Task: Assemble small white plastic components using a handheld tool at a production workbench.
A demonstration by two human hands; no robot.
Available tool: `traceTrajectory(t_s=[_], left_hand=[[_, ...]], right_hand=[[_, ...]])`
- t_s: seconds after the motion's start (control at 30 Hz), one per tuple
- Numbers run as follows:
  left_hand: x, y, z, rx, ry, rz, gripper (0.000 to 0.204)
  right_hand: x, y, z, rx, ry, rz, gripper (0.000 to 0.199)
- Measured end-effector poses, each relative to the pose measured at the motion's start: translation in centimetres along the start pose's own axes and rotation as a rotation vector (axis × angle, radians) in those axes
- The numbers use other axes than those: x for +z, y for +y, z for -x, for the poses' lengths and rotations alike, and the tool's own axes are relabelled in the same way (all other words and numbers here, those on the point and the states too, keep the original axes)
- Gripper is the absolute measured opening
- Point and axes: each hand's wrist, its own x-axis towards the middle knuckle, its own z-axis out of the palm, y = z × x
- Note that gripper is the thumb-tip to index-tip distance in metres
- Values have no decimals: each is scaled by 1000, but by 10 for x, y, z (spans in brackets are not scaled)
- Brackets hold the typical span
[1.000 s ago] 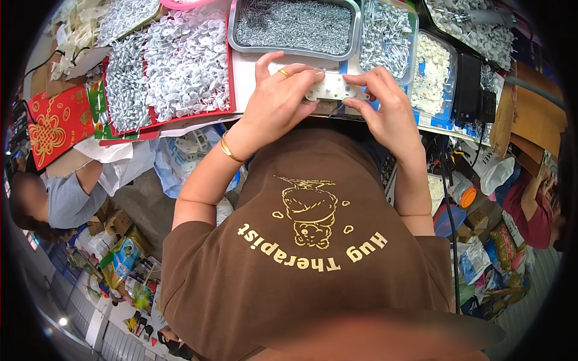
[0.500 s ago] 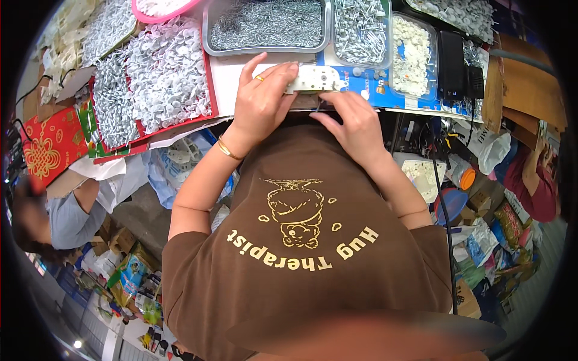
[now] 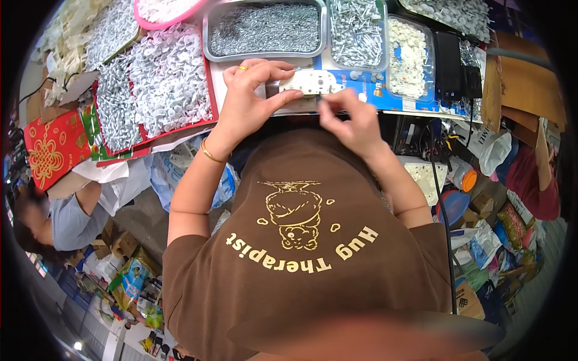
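1. Since the earlier frame half a second before, the right hand (image 3: 349,117) had come off the white plastic part (image 3: 312,82) and drawn back toward the body, while the left hand (image 3: 250,99) had stayed on the part's left end.
2. The white plastic part lay flat on the surface (image 3: 361,99) just in front of the metal tray (image 3: 265,27) of small grey screws; I judged it was kept there so that the screws stood within easy reach.
3. The left hand's fingers were closed about the part's left end, thumb below and fingers above, which seemed meant to pin it against the surface.
4. The right hand's fingers were pinched together just right of and below the part; whether they held a small piece could not be told.
5. Counted: one white part, two hands at work, and one gold ring and one gold bracelet (image 3: 209,153) on the left hand and wrist.
6. Right of the metal tray stood two clear tubs, one of pale screws (image 3: 356,30) and one of white plastic pieces (image 3: 409,57).
7. Left of the metal tray lay a red-edged tray (image 3: 208,96) heaped with white caps, beyond counting.
8. Far left of the metal tray and lower, one other person (image 3: 60,216) in grey sat apart from the work.
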Motion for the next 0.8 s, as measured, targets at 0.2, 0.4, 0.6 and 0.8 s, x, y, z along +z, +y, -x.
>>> traceTrajectory(t_s=[0.2, 0.4, 0.6, 0.8], left_hand=[[0, -1, 2, 64, 23, -110, 31], [14, -3, 14, 256, 112, -226, 42], [14, -7, 11, 297, 123, -178, 46], [4, 3, 10, 221, 64, -218, 49]], right_hand=[[-33, 5, -38, 141, -80, -4, 12], [-103, 64, -63, 315, 275, 681, 19], [-113, 98, -63, 227, 135, 875, 20], [-112, 66, -56, 391, 262, 464, 16]])
